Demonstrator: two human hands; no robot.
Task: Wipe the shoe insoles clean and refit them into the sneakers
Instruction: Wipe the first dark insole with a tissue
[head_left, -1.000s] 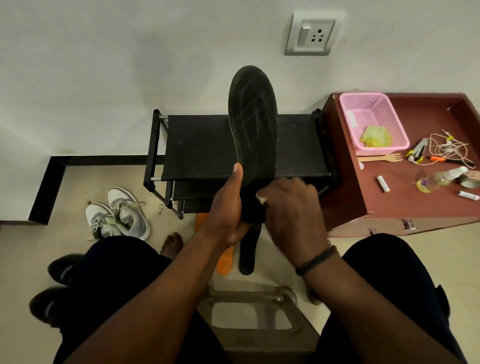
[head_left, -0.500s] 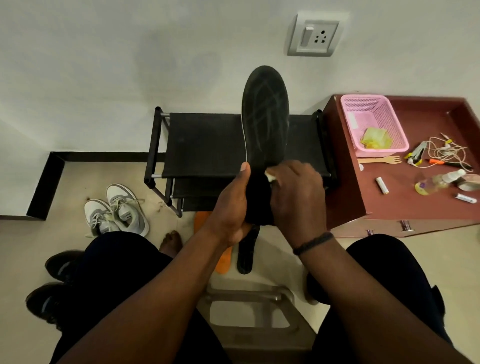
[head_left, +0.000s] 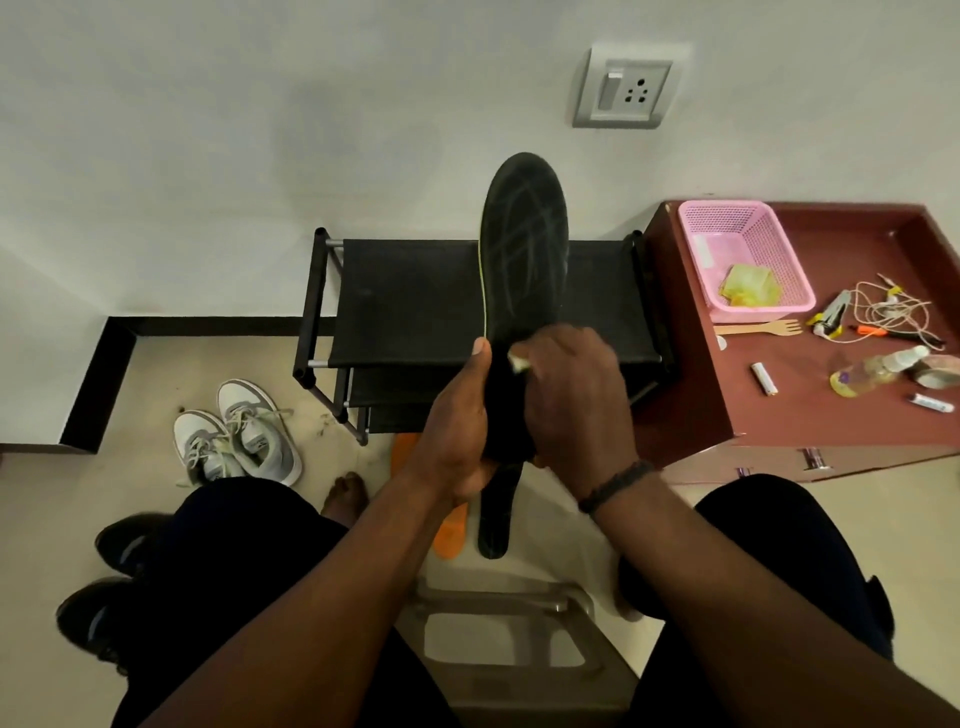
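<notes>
The rack (head_left: 415, 301) stands against the far wall with the cabinet (head_left: 810, 405) to its right, and the grey sneakers (head_left: 236, 436) wait on the floor to the near left, well apart from the work. Two more insoles, one black (head_left: 496, 512) and one orange (head_left: 452, 530), lie on the floor just below the hands. The person holds the black insole (head_left: 524, 244) upright in front of the rack, toe end up. The left hand (head_left: 457, 421) grips its lower part, thumb along the left edge. The right hand (head_left: 576, 395) presses curled fingers on the insole's face, pinching a small pale wipe (head_left: 518, 362) of which only a corner shows. To wipe well, the left hand should keep the heel end braced so the thin sole does not bend away, while the right draws the wipe in long strokes toward the toe, where pale streaks show, then works down again
</notes>
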